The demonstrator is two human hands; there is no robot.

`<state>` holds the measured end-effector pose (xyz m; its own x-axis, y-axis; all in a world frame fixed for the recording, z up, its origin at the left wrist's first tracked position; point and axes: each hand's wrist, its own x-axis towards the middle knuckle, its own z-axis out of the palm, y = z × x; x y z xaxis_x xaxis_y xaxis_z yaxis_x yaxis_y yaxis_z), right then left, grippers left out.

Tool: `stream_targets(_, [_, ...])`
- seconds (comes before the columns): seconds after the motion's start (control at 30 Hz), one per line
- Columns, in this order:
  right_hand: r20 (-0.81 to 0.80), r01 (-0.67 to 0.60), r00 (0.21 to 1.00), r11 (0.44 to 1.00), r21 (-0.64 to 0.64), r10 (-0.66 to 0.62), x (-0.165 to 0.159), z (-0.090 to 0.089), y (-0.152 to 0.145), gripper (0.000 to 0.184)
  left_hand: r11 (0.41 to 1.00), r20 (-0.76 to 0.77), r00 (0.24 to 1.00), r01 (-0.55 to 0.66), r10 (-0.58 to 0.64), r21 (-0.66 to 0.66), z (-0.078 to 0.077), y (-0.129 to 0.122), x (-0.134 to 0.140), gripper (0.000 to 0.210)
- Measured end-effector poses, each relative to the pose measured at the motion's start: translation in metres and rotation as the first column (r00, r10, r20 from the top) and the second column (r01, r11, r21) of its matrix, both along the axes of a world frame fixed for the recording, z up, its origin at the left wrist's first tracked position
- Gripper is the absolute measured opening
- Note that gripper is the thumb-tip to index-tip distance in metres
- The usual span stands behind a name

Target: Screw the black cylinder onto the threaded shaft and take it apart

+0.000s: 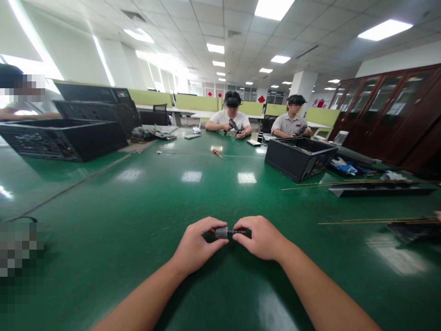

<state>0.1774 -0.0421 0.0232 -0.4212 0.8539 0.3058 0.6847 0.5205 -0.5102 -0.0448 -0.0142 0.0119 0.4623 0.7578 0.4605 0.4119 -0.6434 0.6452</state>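
Observation:
Just above the green tabletop, my left hand (196,245) grips a short grey metal cylinder (221,233) between thumb and fingers. A thin dark shaft (237,231) sticks out of the cylinder's right end, in line with it, and looks like a drill bit. My right hand (261,236) pinches this shaft between thumb and fingertips. Both hands are close together in front of me, and the fingers hide part of both pieces. Whether the shaft is fixed in the cylinder, I cannot tell.
On the green table (165,193) lies an orange screwdriver (217,152). Black computer cases stand at left (69,142) and right (296,158). Thin rods (372,221) reach in from the right. Two co-workers (229,120) sit opposite; another person (27,99) is at far left.

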Motion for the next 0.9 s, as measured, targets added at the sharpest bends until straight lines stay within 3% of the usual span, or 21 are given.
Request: stream_targets(0.9, [0.0, 0.009, 1.0, 1.0, -0.002, -0.009, 0.0027, -0.0003, 0.0011, 0.014, 1.0, -0.007, 1.0, -0.02, 0.02, -0.016, -0.0017, 0.0013, -0.0022, 0.027])
